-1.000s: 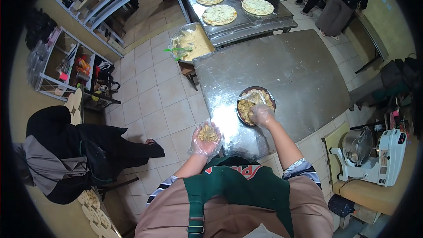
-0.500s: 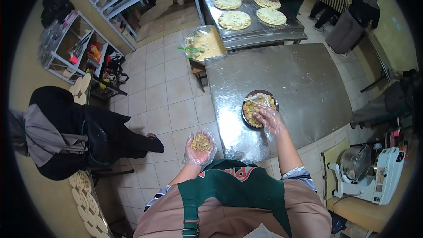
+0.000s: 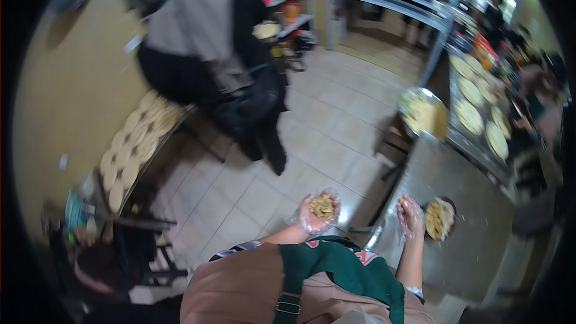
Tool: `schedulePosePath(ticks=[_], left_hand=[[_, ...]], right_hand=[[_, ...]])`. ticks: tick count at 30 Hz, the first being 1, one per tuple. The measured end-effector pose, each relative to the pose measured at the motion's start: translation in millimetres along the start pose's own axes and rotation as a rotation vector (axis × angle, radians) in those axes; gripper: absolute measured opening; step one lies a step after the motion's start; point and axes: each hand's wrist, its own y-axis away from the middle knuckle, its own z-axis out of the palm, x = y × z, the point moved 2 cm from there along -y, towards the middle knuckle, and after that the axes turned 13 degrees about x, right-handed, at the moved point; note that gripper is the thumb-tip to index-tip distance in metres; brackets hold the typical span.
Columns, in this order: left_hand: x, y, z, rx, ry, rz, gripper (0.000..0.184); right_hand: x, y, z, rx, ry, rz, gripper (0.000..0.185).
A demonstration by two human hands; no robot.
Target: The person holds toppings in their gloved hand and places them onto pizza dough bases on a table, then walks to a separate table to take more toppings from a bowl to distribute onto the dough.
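My left hand, in a clear plastic glove, is cupped palm up around a heap of tan slices that look like sliced mushrooms. It is held in front of my apron, over the floor. My right hand, also gloved, is raised above the edge of the steel table, just left of a dark bowl. Its fingers are drawn together; blur hides what they hold, if anything. More of the tan slices fill the bowl, with something whitish on its right side.
A person in dark clothes leans by the left wall, near a table carrying several flat dough rounds. A basin of pale yellow filling stands beyond my table. Topped rounds lie on the far table, with people behind it.
My view has swung left, so the table and bowl now appear at right. My right hand has come out of the bowl to its left. My left hand still holds the slices.
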Motion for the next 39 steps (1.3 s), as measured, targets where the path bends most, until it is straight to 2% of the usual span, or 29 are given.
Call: schedulePosePath(ticks=[1,4,6,11,13,17,19,24,29,31,35,37,38,39], left_hand=[[11.2,11.1,-5.4,-0.031,0.037,-0.019,0.029],[53.1,58.2,-30.0,-0.078,0.031,0.128,0.028],[81.9,94.7,-53.2,-0.103,0.077,0.240,0.028],[135.0,196.4,-107.5,-0.110,0.194,0.477,0.026],[149.7,235.2,-128.9,-0.087,0.275,0.575,0.027],[180.4,278.1,-159.8,-0.068,0.468,0.791,0.028],[199.6,294.1,-154.1,-0.080,0.555,0.915,0.028],[241.9,319.4,-139.4,-0.179,0.624,1.015,0.028],[305.7,339.4,-151.7,-0.253,0.615,1.099,0.027],[333.0,348.0,-155.8,-0.272,0.560,1.217,0.027],[376.8,375.7,-147.3,-0.247,0.554,1.316,0.028],[391.8,390.7,-139.0,-0.188,0.455,1.398,0.029],[401.0,394.6,-136.6,-0.182,0.465,1.389,0.029],[409.6,399.5,-137.1,-0.150,0.623,1.408,0.029]], right_hand=[[14.7,-1.6,16.1,-0.058,-0.026,0.049,0.027],[68.0,0.2,65.5,-0.175,-0.074,0.176,0.022],[102.4,16.1,107.4,-0.157,-0.030,0.214,0.022],[184.4,54.3,196.7,-0.286,0.142,0.336,0.029],[215.2,65.1,229.5,-0.443,0.230,0.469,0.033],[270.8,80.4,285.5,-0.565,0.298,0.606,0.032],[291.0,95.0,318.9,-0.597,0.334,0.646,0.031],[337.0,109.9,385.7,-0.700,0.425,0.699,0.028],[387.3,102.9,461.2,-0.795,0.467,0.808,0.030],[411.1,92.0,493.9,-0.811,0.475,0.838,0.029],[440.0,86.9,570.3,-0.843,0.491,0.864,0.028],[448.8,86.2,607.3,-0.872,0.545,0.862,0.028],[457.2,80.7,623.7,-0.860,0.553,0.863,0.028],[466.5,78.1,639.9,-0.892,0.545,0.866,0.028]])
